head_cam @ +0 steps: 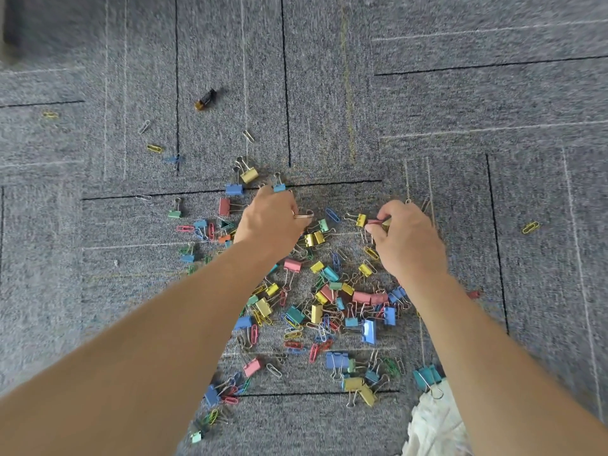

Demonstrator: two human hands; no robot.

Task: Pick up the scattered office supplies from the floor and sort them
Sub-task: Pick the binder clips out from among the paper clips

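**Light, springy clips, best taken by the body**

The clips (329, 307) lie strewn on the grey floor (477, 103), thickest between the person's forearms. The left hand (269, 222) is curled round a binder clip (304, 214) (only its wire loop pokes out by the knuckles). The right hand (408, 235) pinches a pink clip (375, 222) between thumb and fingertip. The clips look light, stiff and small. They have painted bodies in pink, blue, yellow and green with thin wire handles, and slim paper clips (530, 227) lie among them. I'd say the wires tangle readily, so gripping each body seems safer. The flat paper clips likely need a fingernail to lift.
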